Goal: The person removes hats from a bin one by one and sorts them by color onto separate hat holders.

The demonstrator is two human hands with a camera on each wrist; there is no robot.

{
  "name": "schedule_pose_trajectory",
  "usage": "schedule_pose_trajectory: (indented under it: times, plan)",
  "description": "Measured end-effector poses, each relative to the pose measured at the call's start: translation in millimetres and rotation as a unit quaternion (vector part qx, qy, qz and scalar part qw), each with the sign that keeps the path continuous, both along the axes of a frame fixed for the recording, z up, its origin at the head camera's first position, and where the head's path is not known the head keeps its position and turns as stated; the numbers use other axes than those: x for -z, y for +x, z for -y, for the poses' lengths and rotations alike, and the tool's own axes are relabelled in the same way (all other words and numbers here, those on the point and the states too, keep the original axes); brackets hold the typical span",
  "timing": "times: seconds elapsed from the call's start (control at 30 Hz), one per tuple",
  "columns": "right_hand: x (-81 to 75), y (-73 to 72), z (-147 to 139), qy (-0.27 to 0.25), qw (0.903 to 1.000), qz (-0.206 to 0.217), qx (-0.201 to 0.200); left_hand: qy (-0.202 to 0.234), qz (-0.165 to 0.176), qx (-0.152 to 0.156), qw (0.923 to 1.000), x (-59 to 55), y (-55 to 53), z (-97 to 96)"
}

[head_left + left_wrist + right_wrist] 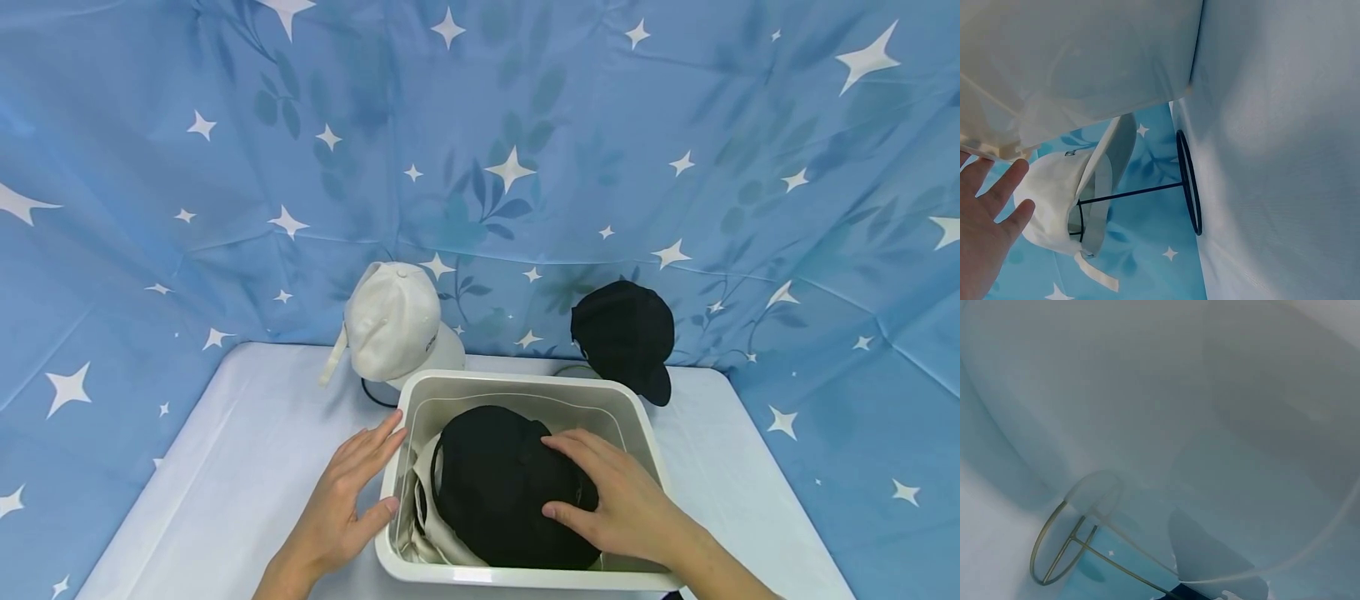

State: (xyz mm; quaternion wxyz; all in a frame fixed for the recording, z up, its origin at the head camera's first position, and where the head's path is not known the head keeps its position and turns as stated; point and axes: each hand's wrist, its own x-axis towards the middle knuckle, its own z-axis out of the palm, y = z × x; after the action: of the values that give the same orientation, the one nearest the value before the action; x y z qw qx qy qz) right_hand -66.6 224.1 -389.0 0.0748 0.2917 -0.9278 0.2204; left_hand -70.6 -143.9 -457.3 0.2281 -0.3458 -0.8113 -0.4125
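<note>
A pale plastic bin (517,577) stands on the table in the head view. Inside lies a black cap (498,492), over cream fabric (442,525) along the bin's left side. My right hand (618,504) reaches over the bin's right part, with thumb and fingers spread over the black cap; whether they press into it I cannot tell. By the left rim is my left hand (341,500), fingers extended and fingertips at the bin's edge. The left wrist view shows that hand (985,219) under the bin's rim, holding nothing. The right wrist view shows no hand, only the bin wall (1147,394).
A white cap (393,321) hangs on a black wire stand (1188,181) behind the bin's left corner. Another black cap (626,333) is at back right, above a gold-coloured wire stand (1054,540). Blue star-patterned cloth (480,167) encloses the white-covered table (195,467).
</note>
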Motion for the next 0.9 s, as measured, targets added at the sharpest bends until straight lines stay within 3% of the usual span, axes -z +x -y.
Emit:
schedule_pose_trajectory:
  times: [0.57, 0.9]
  plan:
    - [8.8, -11.0, -1, -0.070, 0.9911, -0.064, -0.093, -0.001, 0.002, -0.003, 1.0000, 1.6, 0.9, 0.4]
    - [9.9, -13.1, -3, -0.101, 0.9871, -0.071, -0.103, -0.003, 0.008, -0.001, 1.0000, 2.1, 1.8, 0.6]
